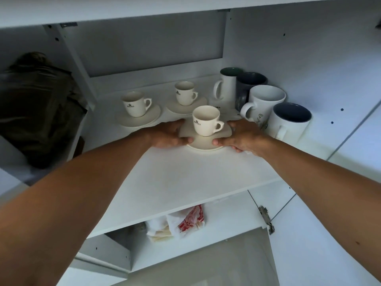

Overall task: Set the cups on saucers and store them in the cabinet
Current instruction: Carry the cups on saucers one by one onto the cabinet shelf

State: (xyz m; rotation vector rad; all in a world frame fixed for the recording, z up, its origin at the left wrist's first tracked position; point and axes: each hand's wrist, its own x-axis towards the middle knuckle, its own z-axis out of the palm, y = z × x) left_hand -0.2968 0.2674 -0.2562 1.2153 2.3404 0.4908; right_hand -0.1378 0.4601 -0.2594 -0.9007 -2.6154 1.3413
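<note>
Cup (206,120), loose on its glazed saucer (203,145), judged light, brittle and prone to slide; left hand (169,135) and right hand (244,138) pinch opposite saucer rims, the soundest hold.

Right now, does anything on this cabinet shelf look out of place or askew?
The front cup, between the left hand and right hand, seems to sit on two pieces: a squarish saucer offset over a round saucer. Nothing looks spilled or broken.
</note>
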